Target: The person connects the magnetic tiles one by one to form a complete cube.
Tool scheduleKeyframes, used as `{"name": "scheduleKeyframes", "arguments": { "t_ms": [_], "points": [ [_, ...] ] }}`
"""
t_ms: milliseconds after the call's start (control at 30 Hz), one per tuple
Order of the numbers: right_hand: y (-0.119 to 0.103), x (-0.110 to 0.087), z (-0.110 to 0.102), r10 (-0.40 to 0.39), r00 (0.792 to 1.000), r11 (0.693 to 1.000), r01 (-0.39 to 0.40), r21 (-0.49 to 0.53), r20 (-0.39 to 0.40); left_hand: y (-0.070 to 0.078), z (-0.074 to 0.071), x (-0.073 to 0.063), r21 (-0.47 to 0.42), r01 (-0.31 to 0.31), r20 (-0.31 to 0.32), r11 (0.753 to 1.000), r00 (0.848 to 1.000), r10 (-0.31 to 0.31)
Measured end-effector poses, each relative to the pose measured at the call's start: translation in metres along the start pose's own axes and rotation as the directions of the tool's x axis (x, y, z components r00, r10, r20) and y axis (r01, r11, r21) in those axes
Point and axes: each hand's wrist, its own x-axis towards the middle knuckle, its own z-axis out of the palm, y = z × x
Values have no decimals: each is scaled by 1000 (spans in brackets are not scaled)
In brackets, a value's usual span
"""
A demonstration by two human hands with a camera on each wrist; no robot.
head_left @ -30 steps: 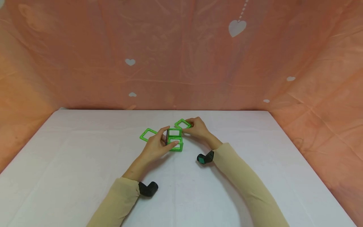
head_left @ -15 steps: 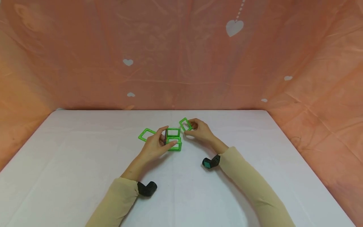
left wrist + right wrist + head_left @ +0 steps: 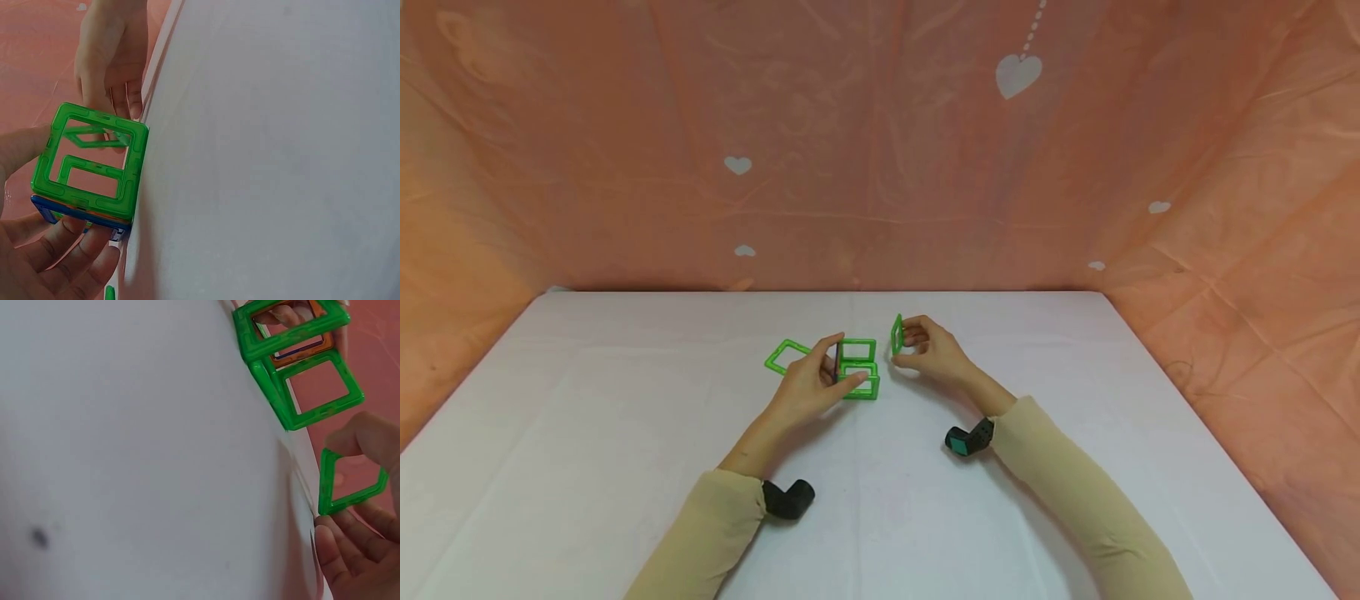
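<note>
In the head view my left hand [image 3: 805, 379] holds a small box-like build of magnetic tiles [image 3: 859, 362], with the thumb across its near side and fingers on its left side. The left wrist view shows a green square tile [image 3: 94, 203] facing the camera and a blue tile [image 3: 94, 215] at the fingertips. An orange tile [image 3: 305, 355] shows in the right wrist view. My right hand [image 3: 938, 352] pinches a single green square tile [image 3: 897, 335] between thumb and fingers, apart from the build on its right. Another green tile [image 3: 777, 353] lies partly hidden behind my left hand.
A white-covered table [image 3: 625, 458] lies under everything. Behind it and at the sides hangs an orange-pink cloth [image 3: 880, 167] with white hearts. Black wrist devices stick out from both cuffs, the left device [image 3: 790, 500] and the right device [image 3: 970, 438].
My right hand has drawn away from the build to the right, turning the pinched green tile from slanted to upright, nearly edge-on. The left hand and build stay almost still.
</note>
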Motion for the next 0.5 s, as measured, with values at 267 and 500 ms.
{"name": "scheduleKeyframes", "arguments": {
  "t_ms": [267,500],
  "points": [
    [0,-5,1,-4,999,1000,3,17,45,2,-2,-1,-16,-10,0,1000,1000,10],
    [-1,-13,1,-24,997,999,22,31,71,2,-2,-1,-9,-4,2,1000,1000,4]
  ]
}}
